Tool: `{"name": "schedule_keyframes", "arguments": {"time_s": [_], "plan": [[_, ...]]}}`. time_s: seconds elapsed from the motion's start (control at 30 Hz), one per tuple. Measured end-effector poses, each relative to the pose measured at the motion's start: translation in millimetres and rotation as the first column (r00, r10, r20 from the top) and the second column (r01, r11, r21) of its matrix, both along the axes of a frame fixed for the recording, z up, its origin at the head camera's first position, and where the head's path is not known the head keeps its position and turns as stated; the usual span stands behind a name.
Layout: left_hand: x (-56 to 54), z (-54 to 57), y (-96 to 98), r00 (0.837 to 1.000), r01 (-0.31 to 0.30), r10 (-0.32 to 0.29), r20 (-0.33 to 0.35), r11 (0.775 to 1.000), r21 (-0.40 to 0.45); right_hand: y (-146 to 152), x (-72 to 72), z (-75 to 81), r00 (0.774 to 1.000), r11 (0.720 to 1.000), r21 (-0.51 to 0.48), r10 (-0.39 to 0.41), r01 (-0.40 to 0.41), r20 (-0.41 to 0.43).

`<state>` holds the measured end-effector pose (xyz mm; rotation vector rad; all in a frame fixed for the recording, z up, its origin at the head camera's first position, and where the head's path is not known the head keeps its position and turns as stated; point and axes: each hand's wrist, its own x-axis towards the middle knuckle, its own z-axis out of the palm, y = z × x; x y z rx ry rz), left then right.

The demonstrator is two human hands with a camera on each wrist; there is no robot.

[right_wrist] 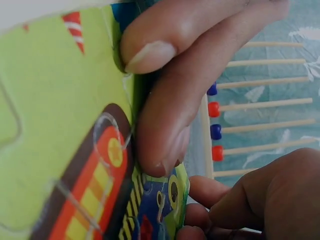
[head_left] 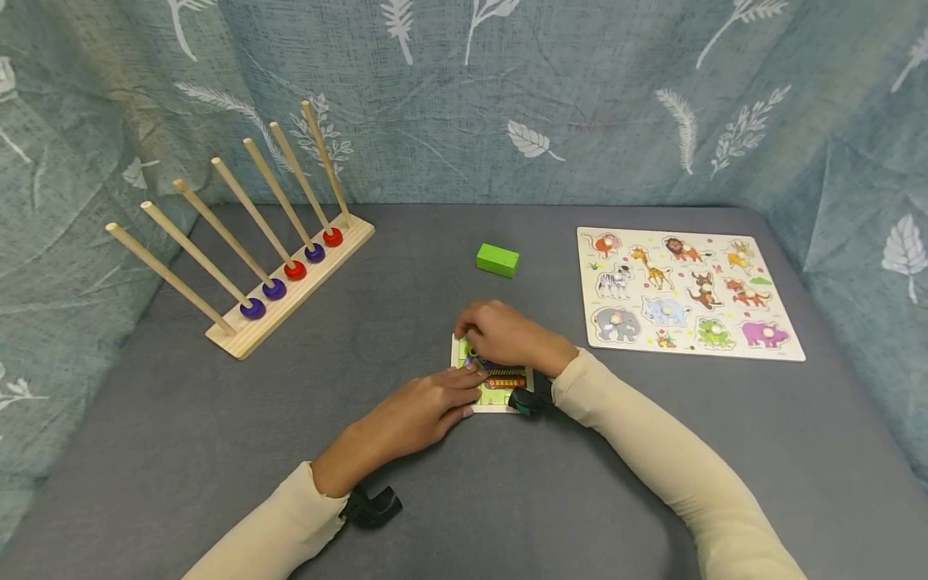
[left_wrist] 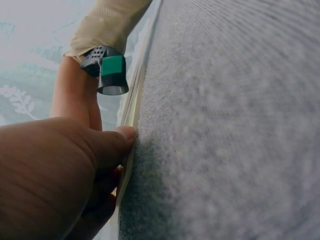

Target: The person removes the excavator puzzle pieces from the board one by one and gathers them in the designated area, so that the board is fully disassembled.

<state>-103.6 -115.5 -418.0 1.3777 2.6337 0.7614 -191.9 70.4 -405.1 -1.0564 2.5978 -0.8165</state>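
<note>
A small jigsaw puzzle in a pale frame lies flat, its light green picture showing an orange caterpillar track. My left hand rests on its left side with fairly straight fingers; in the left wrist view, the thumb touches the frame's edge. At the far left corner my right hand is bent over, with curled fingers pinching a blue-and-green puzzle piece. That piece is mostly hidden by the hand in the head view. The left hand's fingers press on the puzzle in the right wrist view.
Behind the puzzle lies a green block. At the left stands a wooden peg rack with red and blue beads. An animal peg puzzle board lies at the right. A patterned curtain hangs behind the grey table.
</note>
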Motion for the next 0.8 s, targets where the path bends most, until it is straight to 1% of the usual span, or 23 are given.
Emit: {"name": "schedule_keyframes", "arguments": {"time_s": [0.07, 0.2, 0.4, 0.57, 0.7, 0.8], "plan": [[-0.1, 0.0, 0.0, 1.000, 0.000, 0.000, -0.001, 1.000, 0.000, 1.1, 0.7, 0.7, 1.000, 1.000, -0.008, -0.008, 0.008, 0.015], [-0.1, 0.4, -0.2, 1.000, 0.000, 0.000, 0.000, 1.000, -0.006, 3.4, 1.6, 0.1, 1.000, 1.000, -0.030, 0.001, -0.001, 0.017], [0.3, 1.4, -0.5, 1.000, 0.004, -0.004, 0.018, 1.000, -0.001, 7.8, 1.0, -3.3, 0.999, 0.996, -0.075, 0.037, -0.038, -0.019], [-0.5, 1.0, -1.7, 1.000, 0.002, -0.002, 0.018, 1.000, 0.007, 10.4, -0.8, -3.6, 0.997, 0.993, -0.097, 0.070, -0.073, -0.034], [-0.7, 1.9, -1.2, 1.000, 0.003, -0.003, 0.018, 1.000, 0.006, 12.8, -1.5, -2.9, 0.995, 0.988, -0.119, 0.092, -0.094, -0.029], [-0.4, 1.4, -0.4, 1.000, 0.001, -0.001, 0.015, 1.000, 0.000, 15.9, -3.2, -3.1, 0.994, 0.980, -0.164, 0.112, -0.109, 0.008]]}}
